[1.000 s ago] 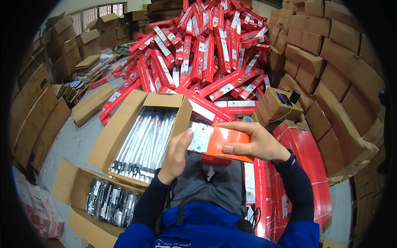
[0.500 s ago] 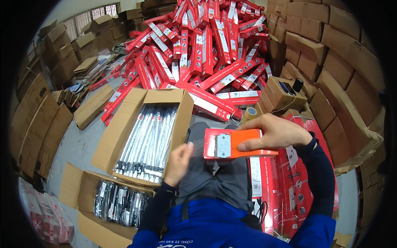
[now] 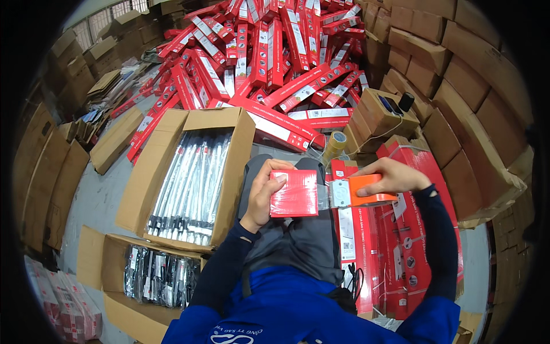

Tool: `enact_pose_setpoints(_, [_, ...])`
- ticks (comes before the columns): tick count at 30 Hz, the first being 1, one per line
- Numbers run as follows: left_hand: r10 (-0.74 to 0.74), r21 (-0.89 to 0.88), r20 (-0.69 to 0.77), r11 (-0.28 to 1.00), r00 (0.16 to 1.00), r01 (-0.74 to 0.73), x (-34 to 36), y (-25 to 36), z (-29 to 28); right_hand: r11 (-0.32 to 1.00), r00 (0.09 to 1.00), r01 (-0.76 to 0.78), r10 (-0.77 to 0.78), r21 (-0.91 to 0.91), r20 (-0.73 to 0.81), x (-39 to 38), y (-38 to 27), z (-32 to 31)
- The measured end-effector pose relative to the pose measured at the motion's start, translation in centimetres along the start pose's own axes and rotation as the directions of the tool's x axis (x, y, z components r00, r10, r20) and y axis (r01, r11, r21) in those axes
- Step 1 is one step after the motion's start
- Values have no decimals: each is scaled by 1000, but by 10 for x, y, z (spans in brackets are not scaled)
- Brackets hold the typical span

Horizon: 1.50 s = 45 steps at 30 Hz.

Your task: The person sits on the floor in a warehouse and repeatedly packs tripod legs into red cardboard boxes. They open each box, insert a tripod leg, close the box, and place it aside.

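1. The left hand [image 3: 264, 192] is near the middle of the picture. It grips a small red box [image 3: 294, 193], with the thumb on top and the fingers around the left side.
2. The right hand [image 3: 395, 175] is just right of the middle. It is closed around an orange tape gun [image 3: 358, 193].
3. The front end of the tape gun touches the right side of the red box.
4. An open cardboard box [image 3: 238, 152] full of long silver packs sits left of the middle.
5. A big pile of long red boxes [image 3: 275, 51] fills the top.
6. A roll of tape [image 3: 335, 144] stands just above the hands.
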<state>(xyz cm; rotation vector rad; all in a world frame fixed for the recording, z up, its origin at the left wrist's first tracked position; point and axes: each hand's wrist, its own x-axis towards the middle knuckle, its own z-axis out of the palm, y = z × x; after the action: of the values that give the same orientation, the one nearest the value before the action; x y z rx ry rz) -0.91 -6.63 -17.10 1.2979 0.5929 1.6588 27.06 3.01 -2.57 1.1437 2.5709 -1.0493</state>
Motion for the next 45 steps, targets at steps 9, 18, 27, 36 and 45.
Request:
enact_pose_setpoints(9, [-64,334,-103,938,993,95,-52,-53,-29,978,897,4,90,210,-433,53,85,80])
enact_pose_setpoints(18, [424,613,27,708,905,-350,-31,-33,-11,494,178,820,260,289,-949,156,-33,146])
enact_pose_setpoints(27, [428,655,383,499,818,-568,149,234,-21,773,-159,633,191,49,-969,114,24,107])
enact_pose_setpoints(36, [-64,918,333,-206,941,-339,132,62,-85,811,647,-583,505,56,-571,51,223,242])
enact_pose_setpoints(45, [-373,991,130,78,919,-109,41,-28,-79,633,679,-730,625,-259,-386,69,283,331])
